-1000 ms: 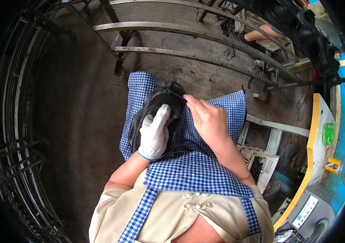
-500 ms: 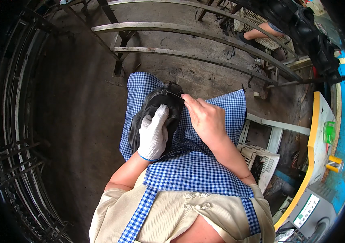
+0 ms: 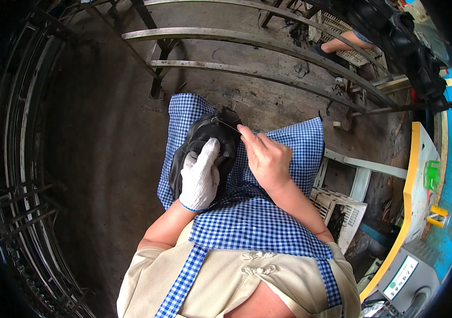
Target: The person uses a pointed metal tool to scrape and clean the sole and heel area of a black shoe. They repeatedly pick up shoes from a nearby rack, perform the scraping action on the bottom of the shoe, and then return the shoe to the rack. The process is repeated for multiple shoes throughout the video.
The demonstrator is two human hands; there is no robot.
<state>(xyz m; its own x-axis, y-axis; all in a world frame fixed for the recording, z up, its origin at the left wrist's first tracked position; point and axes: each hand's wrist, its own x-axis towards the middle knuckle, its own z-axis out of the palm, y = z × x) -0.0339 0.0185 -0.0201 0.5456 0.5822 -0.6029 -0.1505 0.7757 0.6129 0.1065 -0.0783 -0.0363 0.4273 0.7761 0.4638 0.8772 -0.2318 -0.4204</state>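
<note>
A black leather shoe [image 3: 198,132] lies over my lap on a blue checked apron [image 3: 257,222]. My left hand [image 3: 200,180], in a white knitted glove, is closed around the shoe, its thumb pressed on top. My bare right hand [image 3: 269,159] pinches a thin metal tool [image 3: 229,125], like a needle or hook. From the fingertips it reaches to the upper end of the shoe. Its exact tip is too small to make out, and the handle is hidden in my fist.
Metal rails [image 3: 257,40] of a rack cross in front, with more racking [image 3: 24,159] at left. Black shoes [image 3: 411,47] sit at upper right, near another person's leg [image 3: 345,41]. A yellow-edged bench [image 3: 414,175] stands right, above a white crate [image 3: 350,217].
My right hand has shifted very slightly to the left with the thin tool. The left hand and the shoe have hardly moved.
</note>
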